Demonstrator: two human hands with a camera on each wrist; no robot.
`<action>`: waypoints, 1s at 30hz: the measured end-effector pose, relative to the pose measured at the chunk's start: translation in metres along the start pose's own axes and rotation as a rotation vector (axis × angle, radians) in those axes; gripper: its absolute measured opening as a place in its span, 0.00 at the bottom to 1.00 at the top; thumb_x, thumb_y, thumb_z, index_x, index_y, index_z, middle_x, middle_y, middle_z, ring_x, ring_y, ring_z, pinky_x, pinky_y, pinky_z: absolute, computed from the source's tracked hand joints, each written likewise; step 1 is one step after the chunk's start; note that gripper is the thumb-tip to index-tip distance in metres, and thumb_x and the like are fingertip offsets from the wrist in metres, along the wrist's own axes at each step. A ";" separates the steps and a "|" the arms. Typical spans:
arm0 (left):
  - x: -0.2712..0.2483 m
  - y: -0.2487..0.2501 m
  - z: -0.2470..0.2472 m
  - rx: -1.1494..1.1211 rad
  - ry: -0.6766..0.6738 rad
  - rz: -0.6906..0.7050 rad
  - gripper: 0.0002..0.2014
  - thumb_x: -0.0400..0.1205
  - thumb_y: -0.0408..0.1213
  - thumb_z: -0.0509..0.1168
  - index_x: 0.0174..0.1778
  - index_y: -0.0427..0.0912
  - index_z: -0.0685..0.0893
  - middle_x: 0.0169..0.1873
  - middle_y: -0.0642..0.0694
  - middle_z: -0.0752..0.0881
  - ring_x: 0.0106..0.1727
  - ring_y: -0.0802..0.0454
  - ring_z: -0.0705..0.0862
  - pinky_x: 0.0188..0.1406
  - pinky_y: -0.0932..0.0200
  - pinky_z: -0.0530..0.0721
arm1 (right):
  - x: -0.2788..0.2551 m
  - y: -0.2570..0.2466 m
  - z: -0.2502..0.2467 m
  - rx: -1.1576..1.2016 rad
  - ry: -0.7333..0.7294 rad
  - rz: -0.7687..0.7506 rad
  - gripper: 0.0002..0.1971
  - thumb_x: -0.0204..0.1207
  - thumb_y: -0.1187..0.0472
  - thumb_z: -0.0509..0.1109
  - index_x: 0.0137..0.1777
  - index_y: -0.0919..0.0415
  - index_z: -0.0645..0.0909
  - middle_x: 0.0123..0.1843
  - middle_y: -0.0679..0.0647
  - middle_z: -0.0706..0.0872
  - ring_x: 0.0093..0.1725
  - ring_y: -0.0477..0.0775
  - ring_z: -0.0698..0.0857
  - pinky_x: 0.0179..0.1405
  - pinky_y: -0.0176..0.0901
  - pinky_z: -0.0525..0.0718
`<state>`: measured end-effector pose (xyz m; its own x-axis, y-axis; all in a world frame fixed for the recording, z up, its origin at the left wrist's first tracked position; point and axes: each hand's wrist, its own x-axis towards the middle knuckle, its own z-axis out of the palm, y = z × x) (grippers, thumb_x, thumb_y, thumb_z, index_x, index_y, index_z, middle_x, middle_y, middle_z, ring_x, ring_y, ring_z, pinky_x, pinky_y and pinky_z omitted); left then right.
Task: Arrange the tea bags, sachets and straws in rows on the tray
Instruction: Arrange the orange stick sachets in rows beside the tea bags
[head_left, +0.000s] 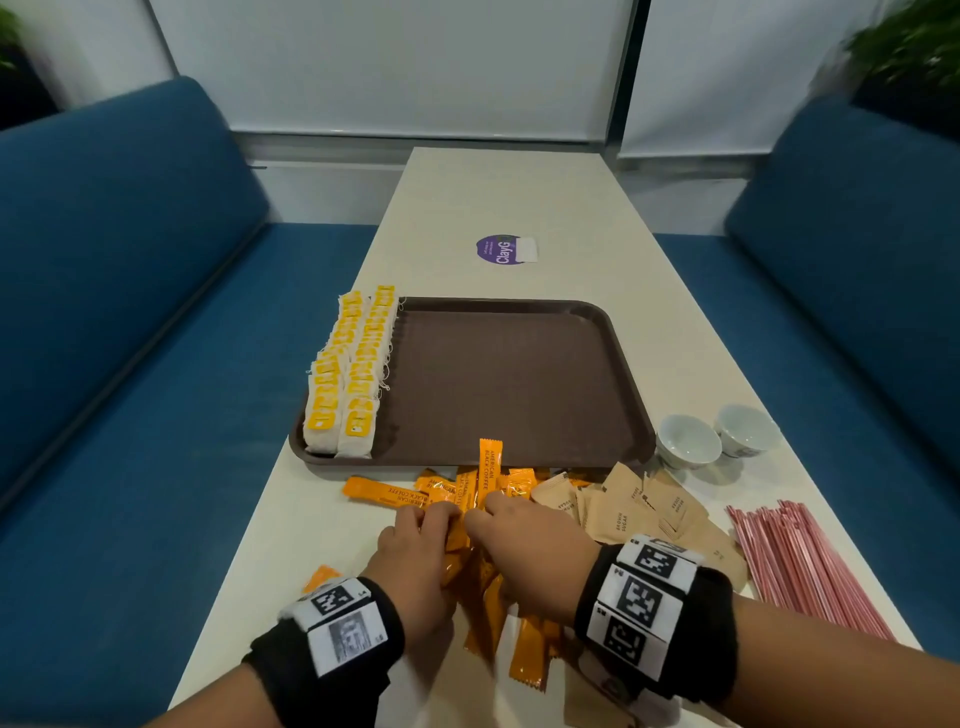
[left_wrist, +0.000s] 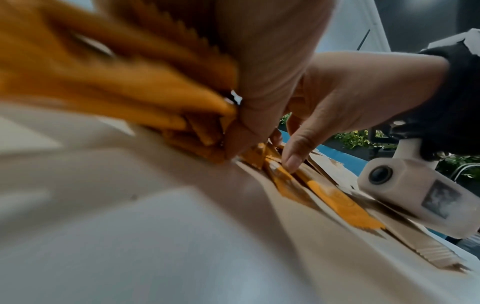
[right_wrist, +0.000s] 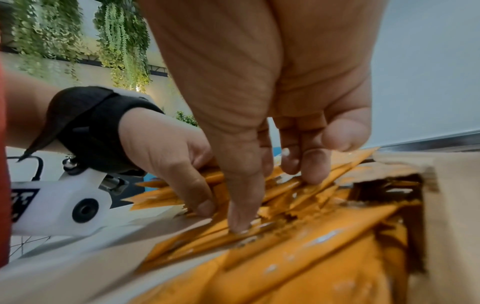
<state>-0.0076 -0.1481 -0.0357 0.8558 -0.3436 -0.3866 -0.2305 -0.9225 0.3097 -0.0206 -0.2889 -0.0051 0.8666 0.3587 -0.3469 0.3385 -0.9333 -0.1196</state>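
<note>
A brown tray (head_left: 519, 384) lies mid-table, with two rows of yellow-tagged tea bags (head_left: 353, 374) along its left side. In front of it a loose pile of orange coffee sachets (head_left: 447, 491) lies on the table. My left hand (head_left: 423, 525) grips a bunch of these sachets (right_wrist: 166, 197), fingers curled round them (left_wrist: 231, 144). My right hand (head_left: 488, 512) is beside it, thumb (right_wrist: 241, 216) and straight fingers pressing down on the pile. Brown sugar sachets (head_left: 639, 506) lie to the right, and pink straws (head_left: 800, 566) at the far right.
Two small white cups (head_left: 688, 441) (head_left: 745, 430) stand right of the tray's near corner. A purple sticker (head_left: 506, 249) is on the table beyond the tray. Blue sofas flank the narrow table on both sides.
</note>
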 end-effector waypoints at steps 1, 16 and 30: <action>0.001 0.001 -0.001 -0.011 -0.013 0.005 0.36 0.76 0.36 0.68 0.76 0.53 0.56 0.69 0.44 0.63 0.68 0.42 0.72 0.64 0.55 0.74 | 0.000 0.000 0.000 0.001 0.001 -0.002 0.29 0.73 0.67 0.72 0.72 0.58 0.65 0.64 0.59 0.72 0.62 0.60 0.75 0.53 0.51 0.80; 0.012 -0.013 -0.005 -0.682 -0.032 -0.078 0.28 0.75 0.25 0.65 0.61 0.57 0.62 0.45 0.46 0.79 0.39 0.50 0.83 0.30 0.63 0.83 | -0.002 0.009 -0.004 0.190 0.041 0.112 0.21 0.72 0.62 0.74 0.63 0.54 0.72 0.61 0.52 0.74 0.58 0.54 0.76 0.50 0.45 0.81; -0.002 -0.038 -0.038 -0.967 -0.170 0.051 0.30 0.62 0.37 0.68 0.59 0.57 0.68 0.55 0.44 0.80 0.53 0.44 0.81 0.46 0.55 0.84 | -0.005 0.009 -0.023 0.599 0.205 0.230 0.21 0.69 0.55 0.77 0.53 0.47 0.68 0.55 0.44 0.74 0.50 0.46 0.78 0.46 0.39 0.83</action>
<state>0.0171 -0.1059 -0.0136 0.7600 -0.4693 -0.4496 0.2784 -0.3900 0.8777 -0.0132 -0.2986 0.0166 0.9643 0.0902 -0.2490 -0.0738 -0.8115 -0.5797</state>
